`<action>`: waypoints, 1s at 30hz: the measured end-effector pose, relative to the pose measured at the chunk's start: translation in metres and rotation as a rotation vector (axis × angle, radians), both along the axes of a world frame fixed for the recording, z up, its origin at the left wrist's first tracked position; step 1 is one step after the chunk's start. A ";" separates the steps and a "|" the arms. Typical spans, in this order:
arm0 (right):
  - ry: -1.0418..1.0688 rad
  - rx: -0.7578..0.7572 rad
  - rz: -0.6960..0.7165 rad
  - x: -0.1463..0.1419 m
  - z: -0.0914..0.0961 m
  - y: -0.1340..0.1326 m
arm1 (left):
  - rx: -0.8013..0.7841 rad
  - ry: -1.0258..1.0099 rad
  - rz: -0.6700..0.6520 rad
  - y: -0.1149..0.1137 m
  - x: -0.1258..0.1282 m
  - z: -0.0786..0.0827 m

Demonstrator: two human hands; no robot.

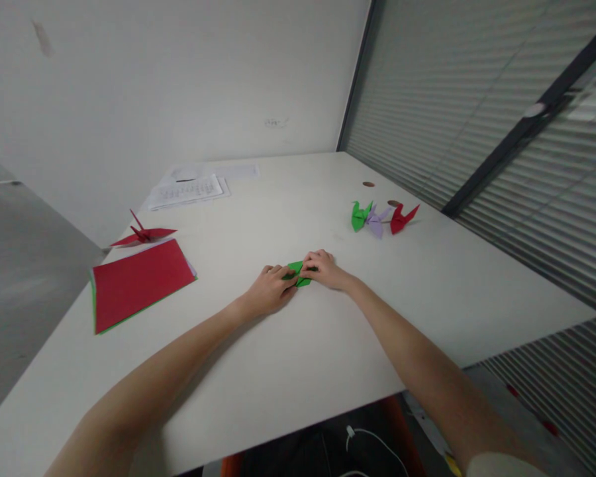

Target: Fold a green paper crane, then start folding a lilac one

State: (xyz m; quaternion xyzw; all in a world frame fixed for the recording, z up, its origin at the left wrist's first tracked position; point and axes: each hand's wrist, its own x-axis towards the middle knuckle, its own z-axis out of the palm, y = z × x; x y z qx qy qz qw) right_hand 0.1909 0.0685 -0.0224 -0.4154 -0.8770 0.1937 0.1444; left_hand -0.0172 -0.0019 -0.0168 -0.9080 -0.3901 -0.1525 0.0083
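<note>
Both arms (179, 371) are stretched over the white table (288, 199), where the green paper (296, 267) is pinched by the left hand (271, 291) and right hand (325, 268); its edges should be lined up, then pressed flat.

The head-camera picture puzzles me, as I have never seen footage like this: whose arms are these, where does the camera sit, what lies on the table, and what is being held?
There is no machine: a person wears a camera on the head, looking down at their own bare arms. The left hand and right hand pinch a small green folded paper piece against the white table. To the left lie a red-topped stack of paper sheets and a red paper crane; farther back, printed white papers. To the right stand three folded paper figures, green, lilac and red.
</note>
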 end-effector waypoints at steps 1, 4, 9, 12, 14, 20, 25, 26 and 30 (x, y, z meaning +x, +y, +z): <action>-0.007 -0.001 0.000 0.000 -0.001 0.001 | 0.002 0.002 0.001 0.000 0.000 0.000; -0.021 0.007 -0.023 -0.002 -0.004 0.004 | 0.006 0.006 0.000 -0.001 0.000 0.000; -0.008 0.084 -0.141 -0.002 -0.010 0.008 | 0.022 0.023 -0.004 -0.001 0.000 0.000; -0.014 0.070 -0.148 -0.002 -0.010 0.007 | 0.031 0.035 -0.004 -0.001 0.001 0.000; -0.015 0.056 -0.149 -0.002 -0.009 0.007 | 0.041 0.047 -0.002 -0.002 0.001 0.001; -0.026 0.035 -0.187 -0.003 -0.008 0.008 | 0.070 0.082 -0.065 -0.001 0.001 0.005; -0.024 0.038 -0.183 -0.003 -0.012 0.010 | 0.050 0.016 -0.093 0.001 0.000 0.004; -0.024 0.039 -0.185 -0.002 -0.013 0.011 | 0.043 0.000 -0.090 0.002 0.000 0.003; -0.022 0.033 -0.195 -0.002 -0.012 0.010 | 0.048 -0.055 -0.076 0.004 -0.001 -0.003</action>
